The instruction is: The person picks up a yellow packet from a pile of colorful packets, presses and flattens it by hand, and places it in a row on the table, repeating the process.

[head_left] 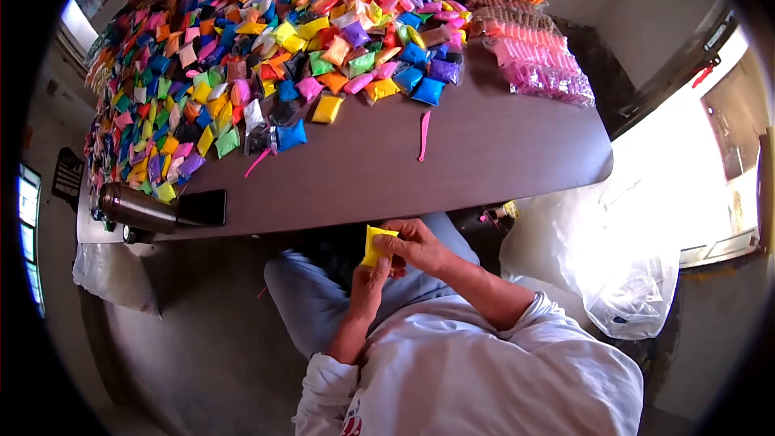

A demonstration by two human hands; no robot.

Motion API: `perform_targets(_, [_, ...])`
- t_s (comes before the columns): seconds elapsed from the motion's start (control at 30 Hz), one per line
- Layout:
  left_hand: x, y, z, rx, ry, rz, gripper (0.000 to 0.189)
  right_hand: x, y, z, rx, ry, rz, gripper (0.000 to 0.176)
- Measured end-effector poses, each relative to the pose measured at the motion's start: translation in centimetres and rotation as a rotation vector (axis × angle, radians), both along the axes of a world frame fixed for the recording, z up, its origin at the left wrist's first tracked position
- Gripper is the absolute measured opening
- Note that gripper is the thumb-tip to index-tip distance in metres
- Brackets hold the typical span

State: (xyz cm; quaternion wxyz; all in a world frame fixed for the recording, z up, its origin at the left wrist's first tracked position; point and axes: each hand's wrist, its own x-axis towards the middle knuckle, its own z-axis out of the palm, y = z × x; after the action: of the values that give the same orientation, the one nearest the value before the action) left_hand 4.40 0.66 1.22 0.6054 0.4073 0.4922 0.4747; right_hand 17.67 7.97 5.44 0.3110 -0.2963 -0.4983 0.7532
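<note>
Far left of the hands, at the table's edge, sit a dark metal flask (137, 208) and a flat black phone (202, 207). Above and to the left of the hands, a wide heap of small plastic packets in many colours (242, 56) covers most of the brown wooden table (500, 153).

The left hand (369, 284) rises from below, its thumb and fingers pinching the lower edge of a small yellow plastic packet (376, 242) — held over the lap, just short of the table's near edge. The right hand (417, 246) grips the same packet from the right, fingertips pressed to its upper part.

Directly above the hands a thin pink plastic stick (424, 135) lies on bare tabletop (another pink one lies further left). Up and to the right of the right hand are neat rows of pink packets (537, 64), and a clear plastic bag (622, 274) slumps beside the right arm.

As I judge it, only the yellow packet is being worked, and the loose heap looks like what is left — how many packets are already done cannot be told.
</note>
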Motion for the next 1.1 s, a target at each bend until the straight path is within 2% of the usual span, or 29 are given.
perform_targets(0.1, [0.1, 0.2, 0.5, 0.011, -0.021, -0.004, 0.041, -0.3, 0.1, 0.0, -0.02, 0.001, -0.034, 0.033])
perform_targets(0.17, [0.1, 0.0, 0.6, 0.017, 0.023, 0.002, 0.04, -0.8, -0.1, -0.3, 0.201, -0.228, -0.353, 0.038])
perform_targets(0.27, [-0.2, 0.1, 0.6, 0.04, 0.088, 0.01, 0.038, -0.5, -0.4, 0.1, 0.185, -0.382, -0.439, 0.045])
perform_targets(0.4, [-0.6, 0.0, 0.5, 0.076, 0.205, -0.018, 0.038, -0.6, -0.5, 0.5, 0.354, -0.433, -0.297, 0.043])
perform_targets(0.47, [-0.7, 0.0, 0.5, 0.075, 0.195, -0.026, 0.039, -0.2, 0.3, -0.3, 0.163, -0.2, -0.033, 0.041])
perform_targets(0.5, [-0.8, -0.1, 0.5, 0.078, 0.187, -0.038, 0.04, -0.2, 0.5, -0.2, 0.076, -0.137, 0.022, 0.042])
perform_targets(0.53, [-0.9, -0.1, 0.4, 0.075, 0.187, -0.034, 0.04, -0.4, 0.3, -0.1, 0.074, -0.138, 0.027, 0.042])
perform_targets(0.6, [-1.1, -0.2, 0.1, 0.052, 0.172, 0.012, 0.038, -0.9, -0.3, 0.4, 0.122, -0.224, -0.237, 0.046])
perform_targets(0.73, [-1.4, -0.5, -0.1, 0.04, 0.225, 0.041, 0.037, -0.8, -0.5, 0.3, 0.186, -0.289, -0.205, 0.05])
perform_targets(0.8, [-1.5, -0.6, -0.6, 0.041, 0.301, -0.002, 0.036, -0.8, -0.6, 1.2, 0.227, -0.405, -0.244, 0.048])
perform_targets(0.9, [-1.6, -0.7, -0.6, 0.069, 0.441, -0.037, 0.033, -1.2, -0.9, 2.6, 0.139, -0.273, -0.196, 0.044])
perform_targets(1.03, [-1.5, -0.4, 0.5, 0.221, 0.483, 0.025, 0.033, -0.9, -0.7, 1.9, 0.146, -0.346, -0.181, 0.041])
perform_targets(1.1, [-1.6, -0.2, 1.4, 0.246, 0.427, -0.036, 0.031, -0.7, -0.5, 0.9, 0.214, -0.286, -0.122, 0.042])
